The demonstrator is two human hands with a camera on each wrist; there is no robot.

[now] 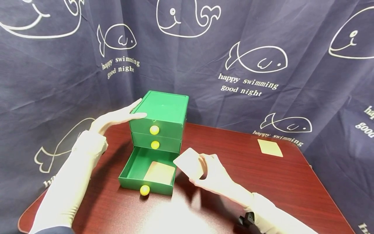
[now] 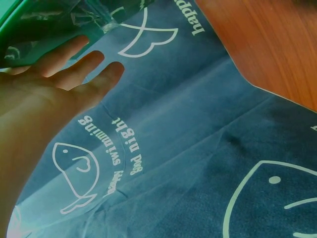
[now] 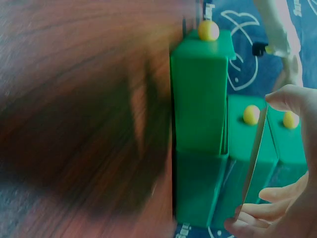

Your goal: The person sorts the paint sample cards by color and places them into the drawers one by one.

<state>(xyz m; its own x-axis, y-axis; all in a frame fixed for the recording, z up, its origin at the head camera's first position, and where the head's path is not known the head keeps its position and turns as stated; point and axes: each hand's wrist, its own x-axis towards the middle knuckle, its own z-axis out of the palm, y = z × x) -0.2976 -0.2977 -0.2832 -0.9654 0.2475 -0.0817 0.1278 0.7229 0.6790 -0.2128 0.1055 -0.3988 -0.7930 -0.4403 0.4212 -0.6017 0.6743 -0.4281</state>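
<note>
1. Left hand (image 1: 115, 118): fingers straight and spread, resting against the top left edge of the green drawer cabinet (image 1: 163, 117).
2. Right hand (image 1: 214, 175): fingers pinch a pale card (image 1: 190, 162), held just right of the open bottom drawer (image 1: 131, 170).
3. Second card (image 1: 159, 173): lies flat inside that drawer.
4. Third card (image 1: 270, 148): lies far right on the red-brown table (image 1: 263, 182).

Pale card (image 1: 190, 163), tilted, beside green three-drawer chest (image 1: 163, 112) with bottom drawer (image 1: 137, 169) pulled open
</note>
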